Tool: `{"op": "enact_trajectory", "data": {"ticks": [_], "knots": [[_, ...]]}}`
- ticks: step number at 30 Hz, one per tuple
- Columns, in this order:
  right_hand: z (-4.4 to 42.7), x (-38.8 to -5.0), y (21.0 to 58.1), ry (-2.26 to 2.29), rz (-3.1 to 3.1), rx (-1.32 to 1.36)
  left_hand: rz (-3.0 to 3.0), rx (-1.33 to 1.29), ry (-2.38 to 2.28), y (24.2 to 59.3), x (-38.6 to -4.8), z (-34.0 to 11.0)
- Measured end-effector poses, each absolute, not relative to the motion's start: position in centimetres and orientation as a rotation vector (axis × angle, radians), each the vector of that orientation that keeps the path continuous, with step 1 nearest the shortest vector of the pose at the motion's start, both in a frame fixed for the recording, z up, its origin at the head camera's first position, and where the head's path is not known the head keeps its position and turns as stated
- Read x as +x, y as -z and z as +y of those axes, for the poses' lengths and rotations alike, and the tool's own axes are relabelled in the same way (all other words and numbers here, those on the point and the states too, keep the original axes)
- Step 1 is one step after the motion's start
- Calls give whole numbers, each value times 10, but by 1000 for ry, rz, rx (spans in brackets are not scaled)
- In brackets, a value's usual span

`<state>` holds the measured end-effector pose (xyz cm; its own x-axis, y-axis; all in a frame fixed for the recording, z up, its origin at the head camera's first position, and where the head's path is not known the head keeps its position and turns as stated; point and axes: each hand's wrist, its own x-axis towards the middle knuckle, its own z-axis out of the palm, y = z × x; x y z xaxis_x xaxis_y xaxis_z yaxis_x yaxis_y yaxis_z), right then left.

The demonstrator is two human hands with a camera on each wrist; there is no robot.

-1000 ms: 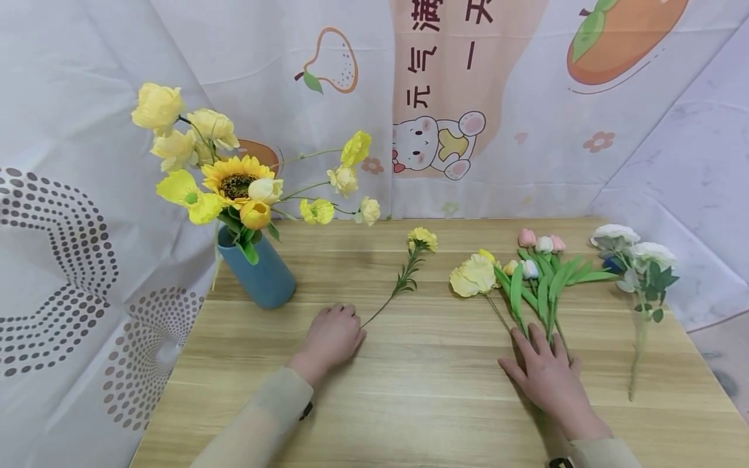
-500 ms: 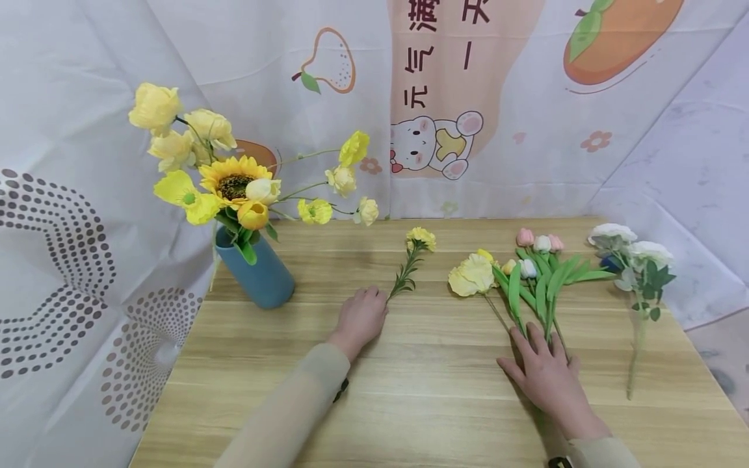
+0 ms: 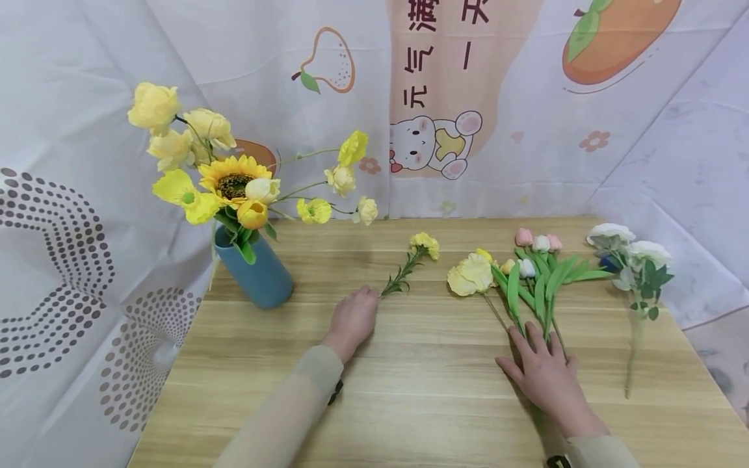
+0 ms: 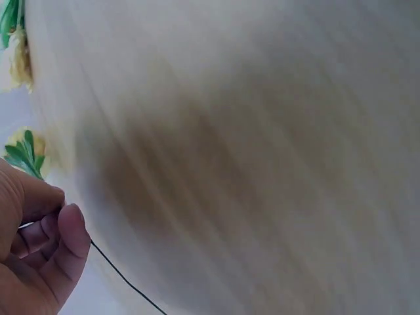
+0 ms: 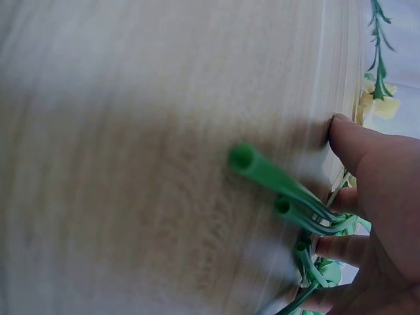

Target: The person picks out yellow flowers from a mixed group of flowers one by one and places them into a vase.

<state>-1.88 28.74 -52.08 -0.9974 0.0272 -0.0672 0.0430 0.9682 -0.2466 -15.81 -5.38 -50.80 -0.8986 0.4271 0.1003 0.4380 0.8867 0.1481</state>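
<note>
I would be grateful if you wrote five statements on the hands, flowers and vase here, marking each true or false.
1. The left hand pinches the thin dark-green stem of a small yellow flower. True.
2. The smooth blue cylindrical vase is empty. False: the vase holds flowers, including a yellow sunflower with a dark centre.
3. The right hand rests, fingers spread, on the stems of pink and white tulips. True.
4. In the head view, the large white flowers lie left of the tulips. False: the large white flowers lie right of them.
5. The pale-yellow broad-petalled flower lies between the small yellow flower and the right-hand edge. True.
</note>
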Motion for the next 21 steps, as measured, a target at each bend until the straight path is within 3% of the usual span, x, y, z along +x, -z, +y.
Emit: {"op": "enact_trajectory", "data": {"ticks": [21], "knots": [[287, -19, 520, 372, 3062, 37, -2234, -774, 96, 411, -139, -116]]}}
